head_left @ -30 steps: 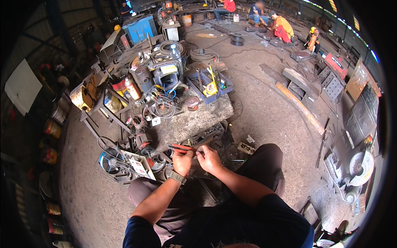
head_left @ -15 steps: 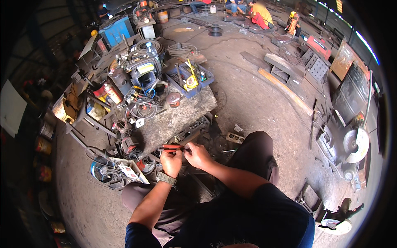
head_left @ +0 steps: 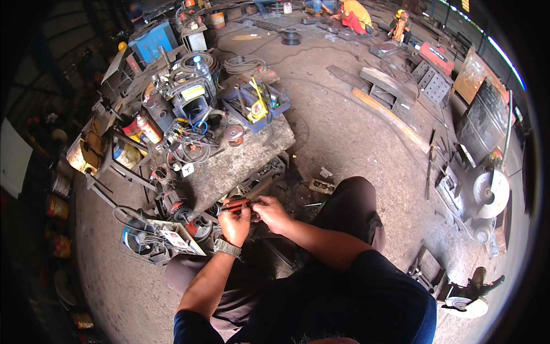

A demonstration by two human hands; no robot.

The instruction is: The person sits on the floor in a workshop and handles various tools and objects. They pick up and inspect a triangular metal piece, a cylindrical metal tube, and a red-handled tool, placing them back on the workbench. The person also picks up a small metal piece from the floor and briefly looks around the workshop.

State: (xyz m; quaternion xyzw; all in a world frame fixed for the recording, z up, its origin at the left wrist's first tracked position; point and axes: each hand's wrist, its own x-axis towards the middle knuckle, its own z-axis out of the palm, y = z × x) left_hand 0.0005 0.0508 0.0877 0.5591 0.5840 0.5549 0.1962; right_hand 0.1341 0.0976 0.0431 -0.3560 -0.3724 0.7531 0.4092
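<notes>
Workshop floor (head_left: 332, 120) and a scuffed worktable (head_left: 252, 152) spread out beyond your two hands.
In the head view, your left hand (head_left: 234, 227) is closed around a red tool (head_left: 236, 204), which shows along the top of its fingers. Your right hand (head_left: 271, 213) meets the tool's right end with its fingers bunched; whether they clamp it, I cannot tell. Left of your left hand sits a red-and-black power tool (head_left: 175, 202). Past both hands, the worktable bears a reddish disc (head_left: 234, 133) and, farther off, a blue tray (head_left: 260, 126).
</notes>
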